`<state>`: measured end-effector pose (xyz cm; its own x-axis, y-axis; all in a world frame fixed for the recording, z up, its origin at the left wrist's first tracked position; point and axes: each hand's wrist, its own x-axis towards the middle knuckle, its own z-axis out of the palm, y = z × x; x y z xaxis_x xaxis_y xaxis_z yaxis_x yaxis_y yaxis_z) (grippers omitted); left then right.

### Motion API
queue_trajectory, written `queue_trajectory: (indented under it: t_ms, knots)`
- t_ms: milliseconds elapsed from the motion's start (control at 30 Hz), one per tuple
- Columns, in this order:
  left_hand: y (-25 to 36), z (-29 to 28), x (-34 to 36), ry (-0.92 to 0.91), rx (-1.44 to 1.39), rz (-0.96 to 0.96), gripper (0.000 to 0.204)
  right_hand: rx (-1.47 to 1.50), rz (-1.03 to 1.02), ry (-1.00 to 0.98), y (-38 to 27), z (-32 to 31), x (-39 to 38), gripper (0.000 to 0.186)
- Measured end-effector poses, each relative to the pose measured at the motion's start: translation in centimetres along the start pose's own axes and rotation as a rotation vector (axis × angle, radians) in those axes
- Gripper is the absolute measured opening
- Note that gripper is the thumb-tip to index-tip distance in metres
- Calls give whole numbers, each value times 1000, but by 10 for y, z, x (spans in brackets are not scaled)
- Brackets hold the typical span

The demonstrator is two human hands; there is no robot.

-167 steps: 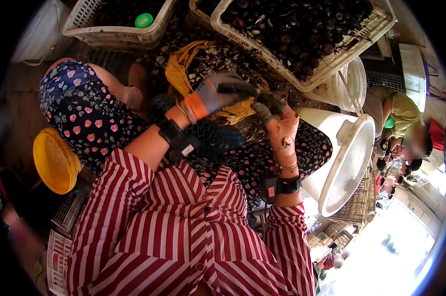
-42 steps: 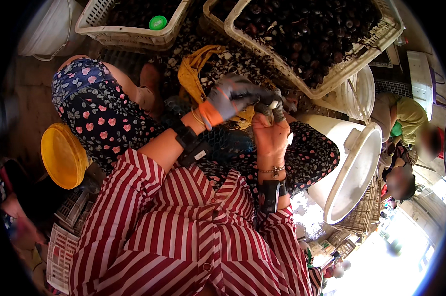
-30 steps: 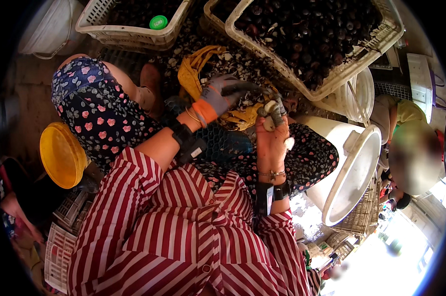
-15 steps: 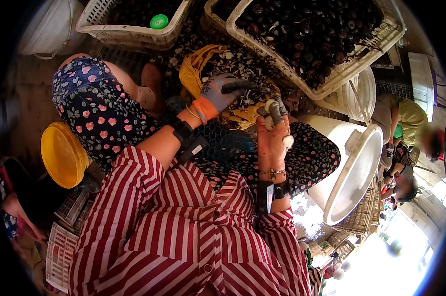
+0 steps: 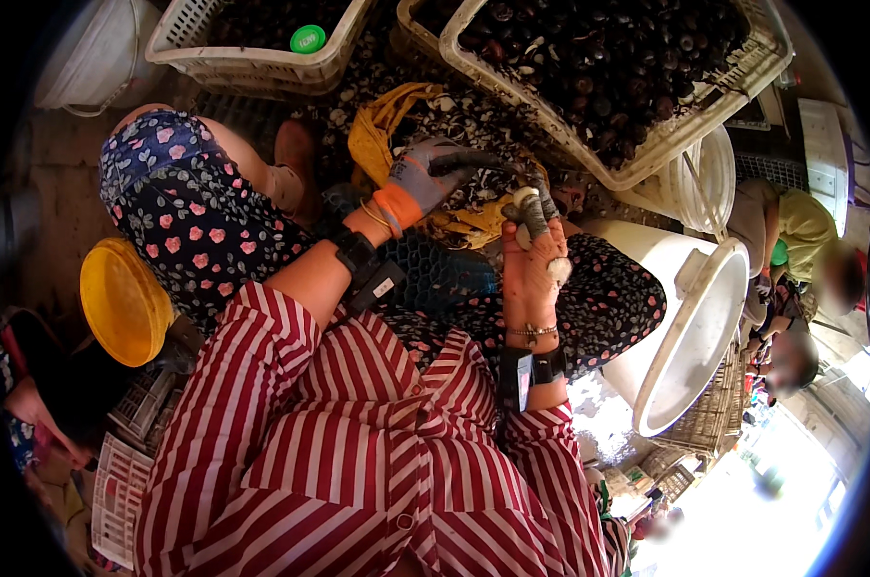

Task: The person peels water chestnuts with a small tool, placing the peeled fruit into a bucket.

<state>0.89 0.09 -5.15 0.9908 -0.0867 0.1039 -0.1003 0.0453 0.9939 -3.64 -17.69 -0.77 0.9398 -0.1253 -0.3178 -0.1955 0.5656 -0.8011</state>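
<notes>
My left hand point(image 5: 423, 183), in a grey glove with an orange cuff, reaches across to the fingertips of my right hand. Its dark-coated fingers are bent together, and whatever they grip is lost against the dark background. My right hand point(image 5: 536, 252) is turned palm up, grey coverings on its fingers. Its curled fingers keep a few small pale rounded pieces point(image 5: 524, 198); one more whitish piece point(image 5: 559, 270) lies against the side of the hand. Beneath both hands is a yellow cloth or bag point(image 5: 382, 130) among pale and dark scraps.
A crate point(image 5: 622, 183) heaped with dark shiny rounded shells or nuts stands ahead right. Another crate point(image 5: 252, 72) carries a green round lid point(image 5: 308, 39). A white bucket point(image 5: 690, 337) is at my right, a yellow bucket point(image 5: 123, 303) at my left. People work at far right.
Both hands stay close together. The fingers of my left hand have shifted slightly, and my right hand has tilted a little with the pale pieces still in it.
</notes>
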Motion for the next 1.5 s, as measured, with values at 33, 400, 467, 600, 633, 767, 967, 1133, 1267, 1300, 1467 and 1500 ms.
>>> queue_trajectory:
  t_ms: [33, 400, 467, 600, 633, 767, 967, 1133, 1267, 1300, 1467, 1500]
  knots:
    - [7, 1, -1, -16, 104, 76, 24, 182, 107, 30, 0, 0, 2, 17]
    - [17, 11, -4, -9, 186, 214, 22, 225, 213, 151, 5, 11, 0, 21]
    - [25, 12, -5, -86, 35, 19, 23, 25, -14, -38, 8, -2, -1, 22]
    - [-12, 1, -4, -31, -121, -147, 24, 184, 149, 96, 0, 15, -1, 19]
    - [-8, 6, -1, -42, -29, -28, 24, 276, 241, 178, -5, 22, -1, 18]
    - [30, 12, -3, -63, 99, 172, 23, 707, 491, -6, 1, 10, 0, 15]
    - [35, 5, -1, -104, 1, -38, 22, 256, 262, 56, 2, 8, -5, 19]
    - [7, 1, 1, -60, -112, -237, 25, -105, 42, -148, -7, 11, -1, 31]
    - [-1, -4, -2, 99, -252, -370, 22, -7, 328, -270, -30, 29, 10, 33]
    - [-3, -4, -2, 137, -317, -415, 23, -461, 87, -299, -18, 18, 19, 32]
    - [-23, -5, 3, 143, -386, -478, 25, -431, 81, -15, -27, 17, 30, 23]
    - [-25, -6, 1, 153, -343, -480, 25, -272, 151, 13, -36, 24, 30, 22]
